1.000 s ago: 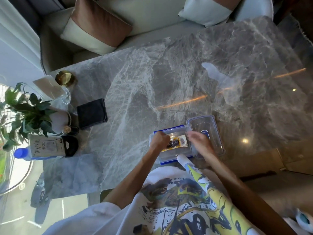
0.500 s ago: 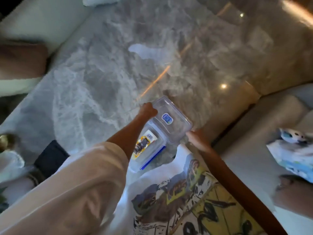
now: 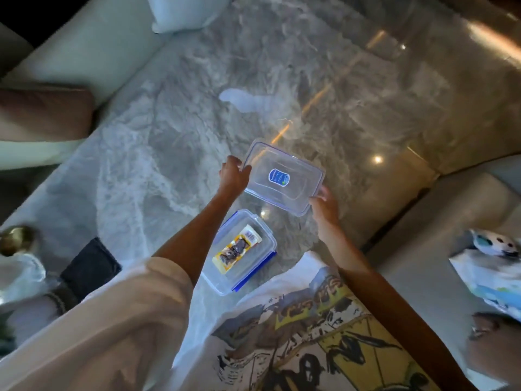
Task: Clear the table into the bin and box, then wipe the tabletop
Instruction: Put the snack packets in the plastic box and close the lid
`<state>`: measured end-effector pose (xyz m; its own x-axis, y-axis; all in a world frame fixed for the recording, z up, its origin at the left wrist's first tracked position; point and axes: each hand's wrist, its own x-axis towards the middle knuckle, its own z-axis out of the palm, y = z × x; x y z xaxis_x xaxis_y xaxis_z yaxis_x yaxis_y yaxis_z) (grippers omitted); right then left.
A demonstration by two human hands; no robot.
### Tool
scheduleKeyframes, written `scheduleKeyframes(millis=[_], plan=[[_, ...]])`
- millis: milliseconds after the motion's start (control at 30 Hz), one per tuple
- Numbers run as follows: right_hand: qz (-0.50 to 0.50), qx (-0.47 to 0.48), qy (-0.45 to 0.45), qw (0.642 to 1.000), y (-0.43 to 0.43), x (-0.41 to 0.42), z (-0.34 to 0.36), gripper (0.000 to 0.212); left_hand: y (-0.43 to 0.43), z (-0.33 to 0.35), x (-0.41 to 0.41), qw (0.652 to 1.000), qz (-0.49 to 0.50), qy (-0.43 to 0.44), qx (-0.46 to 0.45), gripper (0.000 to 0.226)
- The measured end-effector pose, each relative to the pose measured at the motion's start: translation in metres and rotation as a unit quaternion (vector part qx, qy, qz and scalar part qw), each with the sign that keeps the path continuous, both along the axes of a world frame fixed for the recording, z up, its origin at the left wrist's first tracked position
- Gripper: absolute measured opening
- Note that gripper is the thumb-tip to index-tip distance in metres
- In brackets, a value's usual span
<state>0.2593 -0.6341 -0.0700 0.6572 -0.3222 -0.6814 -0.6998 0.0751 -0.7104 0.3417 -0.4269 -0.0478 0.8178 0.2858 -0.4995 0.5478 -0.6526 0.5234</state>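
You hold one clear lid [image 3: 283,176] over the table [image 3: 169,131] with both grips. Your left grip [image 3: 234,176] curls its fingers round the lid's left edge, and your right grip [image 3: 324,206] pinches its near right corner. One clear box [image 3: 222,283] with blue clasps sits open on the table just below the lid, close to your body. One snack packet [image 3: 236,249] lies flat inside it. Left of the box lies one dark square item [image 3: 90,263]. Two cushions rest on the sofa [image 3: 84,52], one white cushion [image 3: 183,9] and one brown cushion [image 3: 42,114].
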Motion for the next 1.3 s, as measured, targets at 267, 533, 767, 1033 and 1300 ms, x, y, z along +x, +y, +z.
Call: scheduleKeyframes(millis=[267,533,767,1033,1300], plan=[[0.296,-0.061,-0.093,0.949,0.061,0.025,0.022,0.054,0.105,0.002,-0.126,0.968,0.213,0.031,-0.131,0.027],[0.457,-0.105,-0.079,0.880,0.111,-0.015,0.014,0.058,0.106,-0.015,-0.247,0.931,0.340,0.037,-0.127,0.020],[0.498,-0.187,-0.099,0.841,0.106,-0.032,0.015,0.059,0.083,-0.002,-0.263,0.950,0.304,0.036,-0.059,0.029],[0.516,-0.229,-0.096,0.820,0.102,-0.041,0.014,0.056,0.083,-0.006,-0.268,0.941,0.323,0.040,-0.097,0.023],[0.507,-0.257,-0.082,0.819,0.099,-0.051,0.015,0.053,0.085,-0.019,-0.273,0.936,0.329,0.046,-0.115,0.043]])
